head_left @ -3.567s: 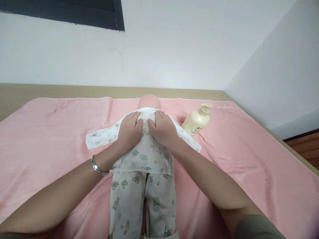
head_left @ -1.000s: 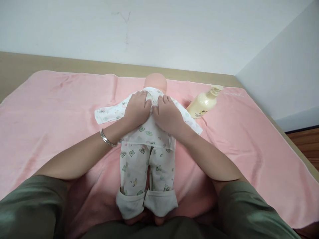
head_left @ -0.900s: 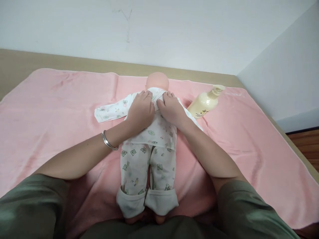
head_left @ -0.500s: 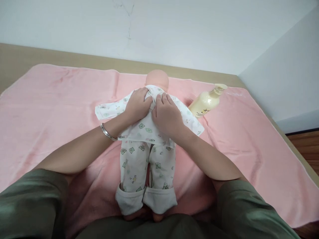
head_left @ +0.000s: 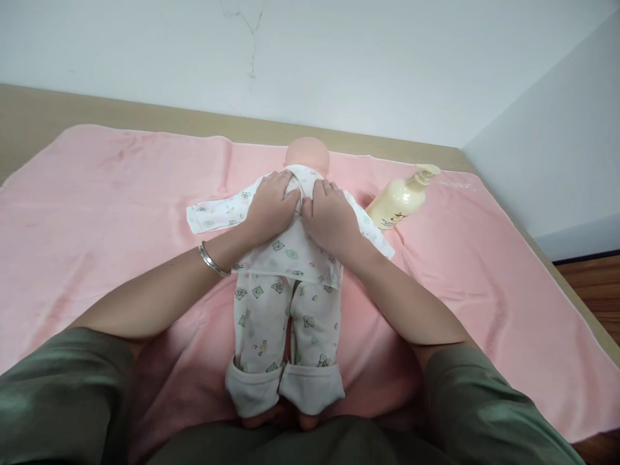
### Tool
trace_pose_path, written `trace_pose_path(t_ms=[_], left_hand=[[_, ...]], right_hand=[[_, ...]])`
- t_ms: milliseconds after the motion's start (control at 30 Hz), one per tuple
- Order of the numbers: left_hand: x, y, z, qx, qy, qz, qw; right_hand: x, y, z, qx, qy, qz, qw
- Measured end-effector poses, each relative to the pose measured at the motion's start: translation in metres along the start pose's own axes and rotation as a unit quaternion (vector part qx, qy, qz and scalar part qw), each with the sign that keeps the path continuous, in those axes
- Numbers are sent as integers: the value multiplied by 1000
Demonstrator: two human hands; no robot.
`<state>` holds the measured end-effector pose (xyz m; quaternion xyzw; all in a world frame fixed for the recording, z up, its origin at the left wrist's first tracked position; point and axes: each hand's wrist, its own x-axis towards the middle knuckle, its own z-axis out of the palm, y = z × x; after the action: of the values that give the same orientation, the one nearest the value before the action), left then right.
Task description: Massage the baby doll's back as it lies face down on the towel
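Head view. The doll point(head_left: 293, 258) lies lengthwise on a pink blanket point(head_left: 121, 219) over the bench point(head_left: 145, 108), in the middle of the scene. Its bare head point(head_left: 308, 154) points to the far side; its cuffed trousers point(head_left: 264, 316) extend to the near side. No face shows.

Grip state: both my grips are unclenched. My left grip point(head_left: 272, 208) lies along the left of the upper torso; my right grip point(head_left: 334, 218) lies along the right. Fingers point to the far side, and the thumbs converge near the middle of the printed shirt point(head_left: 276, 247). I cannot tell whether cloth is caught beneath my fingers.

Surroundings: the left sleeve point(head_left: 213, 216) extends flat to the left. The pump bottle point(head_left: 396, 201) is beside the right sleeve point(head_left: 380, 240); I cannot confirm contact.

Handling, by my judgement: the doll is light to moderate in weight, with a firm, smooth head and a torso solid enough for even palm pressure. The clothing is thin, soft and liable to slide or bunch over the body. For a secure hold, I support both sides of the torso under the arms, with one palm near the neck if the head is heavy. Loose sleeves and the turned-up cuffs point(head_left: 254, 387) are unsuitable holding points: the fabric can stretch or slip off.
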<state>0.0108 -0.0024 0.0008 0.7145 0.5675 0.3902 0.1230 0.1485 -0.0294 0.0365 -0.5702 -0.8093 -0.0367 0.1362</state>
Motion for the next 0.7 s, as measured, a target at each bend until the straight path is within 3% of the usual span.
trace_pose_path(t_ms=[133, 300, 400, 533, 633, 700], left_hand=[[5, -6, 3, -1, 35, 2, 999], [0, -8, 8, -1, 49, 5, 999], [1, -11, 9, -14, 58, 4, 998], [1, -15, 10, -43, 58, 8, 997], [1, -17, 10, -53, 61, 1, 997], [1, -17, 10, -58, 66, 4, 996]], right_hand=[[-10, -6, -2, 3, -14, -18, 1000], [11, 11, 7, 54, -13, -11, 998], [19, 17, 12, 83, 5, 13, 996], [8, 11, 0, 137, 37, -20, 990], [0, 4, -8, 112, 99, -43, 988], [-1, 1, -5, 88, 93, -29, 991]])
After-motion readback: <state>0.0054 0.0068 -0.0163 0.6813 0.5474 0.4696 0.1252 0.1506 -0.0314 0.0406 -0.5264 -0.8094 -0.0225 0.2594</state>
